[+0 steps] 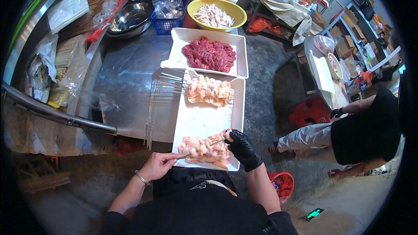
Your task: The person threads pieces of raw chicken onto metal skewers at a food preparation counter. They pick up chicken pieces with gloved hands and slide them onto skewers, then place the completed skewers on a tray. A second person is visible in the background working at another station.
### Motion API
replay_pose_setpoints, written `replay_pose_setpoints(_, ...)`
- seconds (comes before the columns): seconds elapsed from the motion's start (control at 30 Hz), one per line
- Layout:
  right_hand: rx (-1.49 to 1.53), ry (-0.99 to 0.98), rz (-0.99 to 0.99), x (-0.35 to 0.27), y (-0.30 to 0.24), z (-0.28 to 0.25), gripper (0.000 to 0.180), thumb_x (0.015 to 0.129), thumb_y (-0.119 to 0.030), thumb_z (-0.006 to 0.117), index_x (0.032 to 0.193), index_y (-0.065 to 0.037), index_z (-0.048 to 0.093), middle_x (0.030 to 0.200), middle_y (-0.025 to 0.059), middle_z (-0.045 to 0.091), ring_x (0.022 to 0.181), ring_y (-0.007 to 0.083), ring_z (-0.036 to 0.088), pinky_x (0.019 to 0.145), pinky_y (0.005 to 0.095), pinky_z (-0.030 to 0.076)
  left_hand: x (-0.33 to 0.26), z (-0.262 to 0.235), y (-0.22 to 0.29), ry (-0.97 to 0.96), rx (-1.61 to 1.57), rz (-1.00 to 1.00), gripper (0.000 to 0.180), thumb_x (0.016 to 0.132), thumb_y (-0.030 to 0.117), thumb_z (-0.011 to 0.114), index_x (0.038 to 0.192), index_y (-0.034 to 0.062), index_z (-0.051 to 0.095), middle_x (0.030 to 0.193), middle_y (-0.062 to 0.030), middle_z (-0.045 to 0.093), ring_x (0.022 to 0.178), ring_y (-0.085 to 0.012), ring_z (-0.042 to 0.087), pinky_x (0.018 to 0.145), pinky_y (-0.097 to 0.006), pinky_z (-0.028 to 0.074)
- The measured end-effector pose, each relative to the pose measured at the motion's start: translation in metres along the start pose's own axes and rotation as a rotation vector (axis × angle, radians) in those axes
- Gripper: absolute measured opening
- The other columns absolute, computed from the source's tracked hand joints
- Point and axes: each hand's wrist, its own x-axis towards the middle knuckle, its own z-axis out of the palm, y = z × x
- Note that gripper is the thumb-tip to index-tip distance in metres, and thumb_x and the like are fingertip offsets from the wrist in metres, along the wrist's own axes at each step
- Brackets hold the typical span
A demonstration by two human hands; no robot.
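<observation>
My bare left hand (156, 166), with a bracelet at the wrist, pinches the end of a metal skewer (217, 142) over the near end of a white tray (187, 124). My right hand (245, 151) wears a black glove; its fingers close on a small pale piece of raw meat (227, 135) at the skewer's other end. Loose pale meat pieces (198, 149) lie beneath both hands. Farther up the same tray rests a stack of loaded meat skewers (210, 91). Bare metal skewers (152, 109) lie along the tray's left side.
Beyond stands a second white tray (170, 56) of red sliced meat (211, 55). Behind it are a yellow bowl (239, 13) of pale pieces and a blue basket (164, 27). Metal bowls (130, 17) stand left. A red bucket (283, 187) and another person (361, 130) are right.
</observation>
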Motion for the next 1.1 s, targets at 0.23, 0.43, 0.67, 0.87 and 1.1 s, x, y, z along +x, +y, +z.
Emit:
replay_pose_setpoints(0.23, 0.097, 0.001, 0.061, -0.004, -0.006, -0.006, 0.033, 0.089, -0.026, 0.066, 0.115, -0.006, 0.061, 0.106, 0.0067, 0.065, 0.1, 0.0168, 0.061, 0.083, 0.0281, 0.051, 0.0, -0.004, 0.002, -0.006, 0.02, 0.023, 0.026, 0.09, 0.005, 0.058, 0.114, 0.0072, 0.068, 0.078, -0.0026, 0.068, 0.065, -0.0057, 0.053, 0.063, -0.023, 0.047)
replay_pose_setpoints(0.43, 0.206, -0.006, -0.011, -0.004, 0.001, -0.004, 0.036, 0.091, -0.025, 0.062, 0.12, -0.004, 0.057, 0.117, 0.0111, 0.063, 0.107, 0.0212, 0.061, 0.09, 0.0312, 0.051, -0.003, -0.006, 0.019, 0.035, 0.069, 0.062, 0.025, 0.089, 0.008, 0.059, 0.112, 0.0099, 0.068, 0.085, -0.0163, 0.07, 0.066, -0.014, 0.066, 0.064, -0.027, 0.05)
replay_pose_setpoints(0.67, 0.062, 0.062, -0.131, -0.017, -0.005, 0.021, 0.033, 0.093, -0.025, 0.061, 0.116, -0.001, 0.061, 0.113, 0.0126, 0.065, 0.102, 0.021, 0.063, 0.089, 0.0309, 0.051, -0.003, 0.004, 0.012, 0.134, 0.143, 0.067, 0.025, 0.088, 0.009, 0.058, 0.111, 0.0108, 0.069, 0.075, -0.0189, 0.066, 0.059, -0.0216, 0.065, 0.058, -0.03, 0.049)
replay_pose_setpoints(0.87, -0.195, 0.188, -0.391, -0.024, 0.024, 0.031, 0.025, 0.092, -0.011, 0.062, 0.112, 0.002, 0.066, 0.108, 0.0098, 0.069, 0.095, 0.0142, 0.063, 0.085, 0.0274, 0.05, -0.004, 0.019, 0.035, 0.14, 0.204, -0.023, 0.025, 0.089, 0.01, 0.056, 0.11, 0.0113, 0.069, 0.072, -0.0216, 0.062, 0.062, -0.0307, 0.065, 0.059, -0.036, 0.049)
replay_pose_setpoints(1.1, -0.263, 0.14, -0.419, -0.029, 0.033, 0.03, 0.022, 0.092, -0.008, 0.061, 0.112, 0.001, 0.066, 0.113, 0.0133, 0.067, 0.104, 0.0195, 0.063, 0.092, 0.0324, 0.049, -0.001, 0.023, 0.045, 0.106, 0.243, -0.04, 0.024, 0.088, 0.012, 0.057, 0.109, 0.0114, 0.07, 0.073, -0.0224, 0.062, 0.064, -0.0353, 0.063, 0.061, -0.039, 0.05)
